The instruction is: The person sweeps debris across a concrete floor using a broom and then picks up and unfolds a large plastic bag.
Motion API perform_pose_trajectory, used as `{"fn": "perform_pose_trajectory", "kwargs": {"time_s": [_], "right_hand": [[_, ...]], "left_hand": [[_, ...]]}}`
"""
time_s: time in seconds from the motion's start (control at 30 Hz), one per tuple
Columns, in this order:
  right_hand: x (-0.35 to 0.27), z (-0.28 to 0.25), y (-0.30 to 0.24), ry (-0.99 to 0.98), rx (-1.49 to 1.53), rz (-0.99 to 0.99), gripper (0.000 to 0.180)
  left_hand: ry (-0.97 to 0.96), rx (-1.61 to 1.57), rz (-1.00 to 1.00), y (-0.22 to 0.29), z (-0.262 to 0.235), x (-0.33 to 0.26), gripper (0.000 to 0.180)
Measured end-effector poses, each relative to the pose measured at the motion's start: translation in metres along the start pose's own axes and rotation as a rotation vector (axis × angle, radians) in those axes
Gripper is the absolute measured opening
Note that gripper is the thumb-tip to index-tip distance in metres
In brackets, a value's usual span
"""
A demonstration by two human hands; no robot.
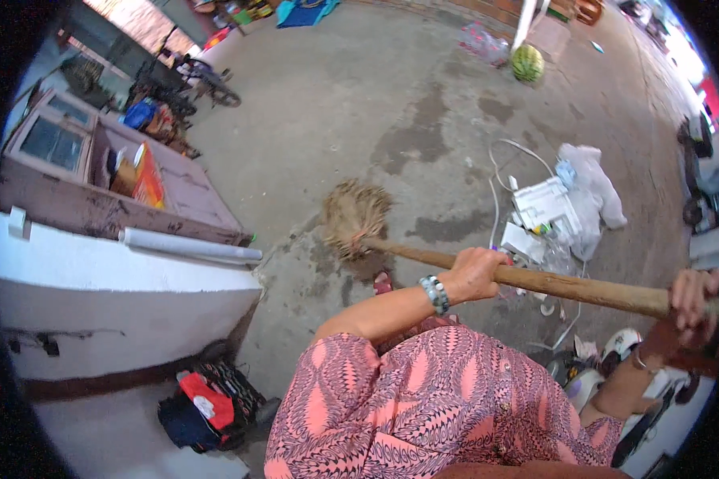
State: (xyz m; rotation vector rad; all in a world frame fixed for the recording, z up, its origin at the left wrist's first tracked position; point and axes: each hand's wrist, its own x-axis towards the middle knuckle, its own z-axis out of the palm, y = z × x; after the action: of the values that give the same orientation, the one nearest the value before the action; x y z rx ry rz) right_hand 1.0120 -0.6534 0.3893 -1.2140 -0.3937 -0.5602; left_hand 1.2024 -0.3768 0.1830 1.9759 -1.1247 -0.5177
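Head view: I see left hand (475, 274) and right hand (693, 297) clamped around broom (535, 281); bristles on wet floor (359, 120); litter (551, 211) unswept beside them.

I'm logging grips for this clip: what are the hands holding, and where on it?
Both hands grip the long brown wooden handle of a straw-headed broom: the left hand around mid-handle, the right hand near its upper end.
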Motion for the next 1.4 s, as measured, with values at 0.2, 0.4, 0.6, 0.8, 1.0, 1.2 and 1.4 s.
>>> {"fn": "perform_pose_trajectory", "kwargs": {"time_s": [0.2, 0.4, 0.6, 0.8, 1.0, 1.2, 1.4], "right_hand": [[0.11, 0.136, 0.202, 0.003, 0.234, 0.271, 0.027], [0.146, 0.306, 0.367, -0.224, 0.317, 0.593, 0.03], [0.232, 0.374, 0.392, -0.293, 0.196, 0.562, 0.029], [0.308, 0.39, 0.347, -0.423, -0.081, 0.209, 0.019], [0.36, 0.38, 0.366, -0.969, 0.012, 0.061, 0.031], [0.429, 0.326, 0.369, -0.528, 0.117, -0.072, 0.021], [0.512, 0.365, 0.504, -0.584, 0.436, 0.256, 0.022]], "left_hand": [[0.308, 0.091, -0.361, -0.127, -0.084, -0.112, 0.033], [0.665, -0.042, -0.723, -0.269, -0.129, -0.254, 0.028], [0.615, -0.164, -0.709, -0.315, -0.176, -0.252, 0.026], [0.659, -0.225, -0.304, -0.331, -0.246, -0.122, 0.022], [0.587, -0.14, -0.191, -0.366, -0.313, -0.043, 0.026], [0.641, -0.012, -0.198, -0.359, -0.374, -0.005, 0.024], [0.867, -0.002, -0.551, -0.413, -0.416, -0.052, 0.027]]}}
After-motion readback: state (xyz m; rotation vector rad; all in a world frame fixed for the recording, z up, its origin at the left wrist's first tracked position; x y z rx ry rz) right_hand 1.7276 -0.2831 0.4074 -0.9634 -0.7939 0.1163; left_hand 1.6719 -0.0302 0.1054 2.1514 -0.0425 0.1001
